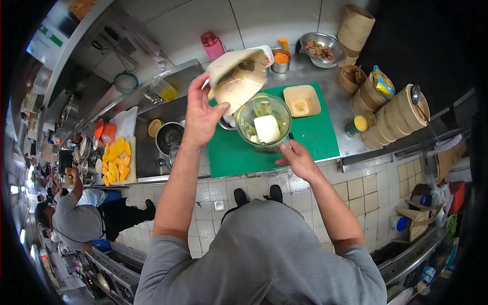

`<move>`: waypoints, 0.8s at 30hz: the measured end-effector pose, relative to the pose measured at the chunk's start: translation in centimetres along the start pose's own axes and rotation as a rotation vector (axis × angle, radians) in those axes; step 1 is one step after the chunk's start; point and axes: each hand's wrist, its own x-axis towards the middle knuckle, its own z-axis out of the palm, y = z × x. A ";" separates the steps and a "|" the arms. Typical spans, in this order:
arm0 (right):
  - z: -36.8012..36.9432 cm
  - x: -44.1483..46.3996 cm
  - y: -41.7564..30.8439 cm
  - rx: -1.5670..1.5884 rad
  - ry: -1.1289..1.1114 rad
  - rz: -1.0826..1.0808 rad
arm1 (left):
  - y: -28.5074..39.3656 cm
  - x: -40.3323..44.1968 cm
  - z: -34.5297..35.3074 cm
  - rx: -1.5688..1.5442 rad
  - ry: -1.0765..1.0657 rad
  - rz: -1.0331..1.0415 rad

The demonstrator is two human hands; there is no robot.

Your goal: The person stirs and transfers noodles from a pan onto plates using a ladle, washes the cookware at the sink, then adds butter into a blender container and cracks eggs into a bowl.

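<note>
My left hand (201,114) grips a tan, wide-mouthed container (236,79), tilted with its opening towards a clear blender jar (263,122). My right hand (300,161) is closed on the near side of the jar, at its handle. A white block and some green pieces lie inside the jar. Under the jar is a green cutting board (229,157). On the board, to the right of the jar, sits a square tan dish (302,100) with some residue in it. A bowl with white items is partly hidden behind the jar on its left.
A metal sink (152,114) and yellow-orange pieces (117,160) are at the left. Bamboo steamers (401,117) stand on the right, with a metal bowl of brown food (323,50) behind. Another person (79,221) stands at the far left.
</note>
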 end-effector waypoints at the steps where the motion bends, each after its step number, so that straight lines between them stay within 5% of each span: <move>1: -0.2 -0.1 0.0 -0.069 0.006 -0.027 | -0.1 0.1 -0.6 -0.151 0.073 0.001; 5: -1.6 -1.1 1.5 0.059 0.013 -0.032 | 0.2 -1.7 -2.2 -0.555 0.296 -0.146; 7: -2.4 -1.8 2.0 0.087 0.087 -0.061 | 0.9 -3.2 -4.2 -0.571 0.356 -0.148; 9: -2.4 -1.8 2.7 0.071 0.010 -0.060 | -0.2 -6.2 -7.6 -0.523 0.639 -0.208; 13: -1.2 -1.8 4.0 -0.521 0.106 -0.151 | -5.3 -16.8 -13.4 -0.752 1.032 -0.470; 14: -1.3 -1.5 4.6 -0.822 0.139 -0.135 | -5.4 -19.4 -13.1 -0.770 1.074 -0.530; 17: -1.1 -1.7 6.6 -0.940 -0.128 0.084 | -6.1 -27.1 -12.8 -0.710 1.121 -0.627; 19: -0.2 -1.1 8.8 -0.761 -0.298 0.091 | -6.0 -29.2 -12.6 -0.568 1.199 -0.727; 24: 6.6 2.6 9.7 -0.514 -0.257 -0.029 | -6.6 -26.1 -17.1 -0.374 1.081 -0.674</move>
